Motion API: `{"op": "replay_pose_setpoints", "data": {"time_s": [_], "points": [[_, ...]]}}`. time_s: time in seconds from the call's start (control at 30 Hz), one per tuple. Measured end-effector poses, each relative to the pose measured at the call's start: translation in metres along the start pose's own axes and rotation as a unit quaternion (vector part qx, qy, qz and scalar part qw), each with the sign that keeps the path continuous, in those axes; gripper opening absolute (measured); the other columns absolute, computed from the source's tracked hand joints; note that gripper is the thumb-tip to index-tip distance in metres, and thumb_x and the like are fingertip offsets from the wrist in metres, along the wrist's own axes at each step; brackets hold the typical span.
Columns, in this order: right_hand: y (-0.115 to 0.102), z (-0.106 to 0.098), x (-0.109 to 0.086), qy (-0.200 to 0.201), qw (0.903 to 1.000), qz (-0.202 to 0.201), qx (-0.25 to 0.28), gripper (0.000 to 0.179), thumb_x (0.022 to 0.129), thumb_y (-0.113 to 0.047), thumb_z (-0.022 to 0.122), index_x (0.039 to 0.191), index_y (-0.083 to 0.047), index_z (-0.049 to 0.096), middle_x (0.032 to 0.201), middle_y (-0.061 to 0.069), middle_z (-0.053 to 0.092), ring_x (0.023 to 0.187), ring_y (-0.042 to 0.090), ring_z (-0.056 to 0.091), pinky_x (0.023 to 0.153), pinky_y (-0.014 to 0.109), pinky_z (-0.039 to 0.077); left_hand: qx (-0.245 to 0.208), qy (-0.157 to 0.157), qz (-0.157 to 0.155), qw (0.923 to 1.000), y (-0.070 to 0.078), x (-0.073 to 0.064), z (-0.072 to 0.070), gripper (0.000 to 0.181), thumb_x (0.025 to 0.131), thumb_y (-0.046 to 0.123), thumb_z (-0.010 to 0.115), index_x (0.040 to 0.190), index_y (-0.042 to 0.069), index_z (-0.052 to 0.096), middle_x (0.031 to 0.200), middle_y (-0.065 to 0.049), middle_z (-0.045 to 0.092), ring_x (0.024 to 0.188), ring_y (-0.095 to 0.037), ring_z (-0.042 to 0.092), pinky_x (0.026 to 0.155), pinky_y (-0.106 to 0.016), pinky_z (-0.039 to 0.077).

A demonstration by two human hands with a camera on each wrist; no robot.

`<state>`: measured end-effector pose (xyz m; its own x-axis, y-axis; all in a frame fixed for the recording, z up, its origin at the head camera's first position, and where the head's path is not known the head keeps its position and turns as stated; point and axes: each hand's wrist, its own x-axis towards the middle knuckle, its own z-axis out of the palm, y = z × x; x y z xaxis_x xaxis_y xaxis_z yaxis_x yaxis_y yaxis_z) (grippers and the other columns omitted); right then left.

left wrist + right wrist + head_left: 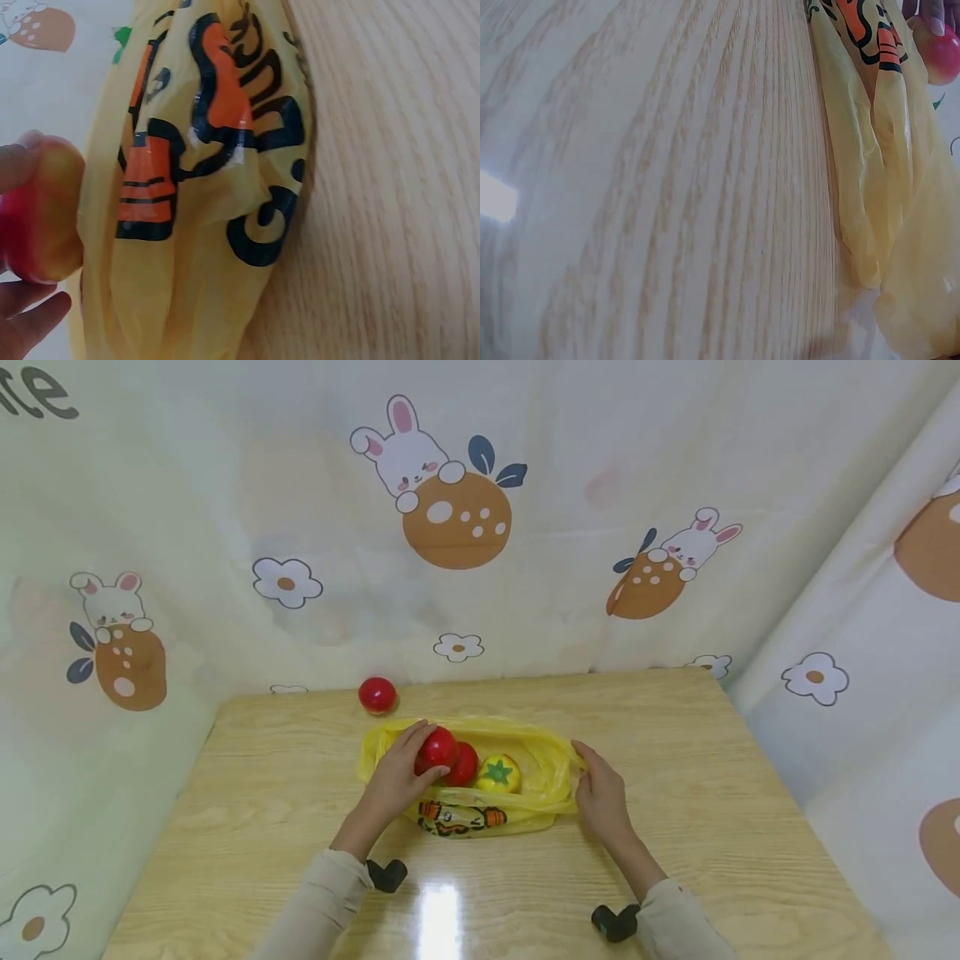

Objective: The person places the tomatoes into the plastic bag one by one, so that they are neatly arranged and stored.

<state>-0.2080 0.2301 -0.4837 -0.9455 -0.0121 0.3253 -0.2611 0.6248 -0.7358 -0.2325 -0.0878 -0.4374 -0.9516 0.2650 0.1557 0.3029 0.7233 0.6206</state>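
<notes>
A yellow plastic bag (540, 777) lies on the table with its mouth held wide. My left hand (396, 777) grips a red-and-yellow toy apple (438, 748) at the left part of the bag's mouth; the left wrist view shows this apple (46, 214) beside the bag's wall. Another red fruit (463, 766) sits in the bag, partly covered by the held one. To its right is a yellow fruit (498, 774) with a green star-shaped top. My right hand (602, 793) pinches the bag's right rim, its fingers out of sight in the right wrist view.
One more red fruit (377, 695) rests on the wooden table (675, 735) behind the bag's left end. A patterned curtain (540, 610) hangs along the table's back edge. On the bag's front is an orange-and-black print (225, 82).
</notes>
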Motion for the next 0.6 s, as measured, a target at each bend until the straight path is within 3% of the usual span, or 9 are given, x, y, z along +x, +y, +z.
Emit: {"op": "replay_pose_setpoints", "data": {"time_s": [0.2, 0.43, 0.6], "points": [[-0.002, 0.0, -0.002, 0.002, 1.0, 0.001, 0.004, 0.051, 0.088, 0.019, 0.039, 0.137, 0.008, 0.049, 0.133, 0.03, 0.055, 0.124, 0.045, 0.053, 0.1, 0.06, 0.045, 0.016, 0.0, 0.016, 0.9997, 0.0, -0.002, 0.004, 0.065, 0.087, 0.03, 0.075, 0.142, 0.009, 0.046, 0.149, -0.015, 0.044, 0.132, -0.037, 0.048, 0.105, -0.053, 0.044], [-0.002, -0.002, -0.004, 0.007, 1.0, -0.002, 0.001, 0.051, 0.087, 0.019, 0.039, 0.136, 0.008, 0.049, 0.131, 0.031, 0.056, 0.123, 0.046, 0.054, 0.1, 0.06, 0.045, 0.019, 0.012, 0.0, 0.9998, -0.004, 0.001, 0.01, 0.093, 0.082, 0.038, 0.079, 0.153, 0.012, 0.024, 0.155, -0.016, 0.031, 0.138, -0.039, 0.035, 0.104, -0.058, 0.044], [-0.001, -0.002, -0.003, 0.011, 0.9999, -0.009, -0.003, 0.05, 0.088, 0.019, 0.039, 0.136, 0.009, 0.049, 0.131, 0.031, 0.056, 0.12, 0.046, 0.055, 0.1, 0.06, 0.044, 0.023, 0.011, -0.005, 0.9997, -0.007, 0.001, 0.011, 0.101, 0.078, 0.044, 0.081, 0.154, 0.016, 0.02, 0.155, -0.015, 0.028, 0.14, -0.038, 0.03, 0.104, -0.061, 0.042]]}}
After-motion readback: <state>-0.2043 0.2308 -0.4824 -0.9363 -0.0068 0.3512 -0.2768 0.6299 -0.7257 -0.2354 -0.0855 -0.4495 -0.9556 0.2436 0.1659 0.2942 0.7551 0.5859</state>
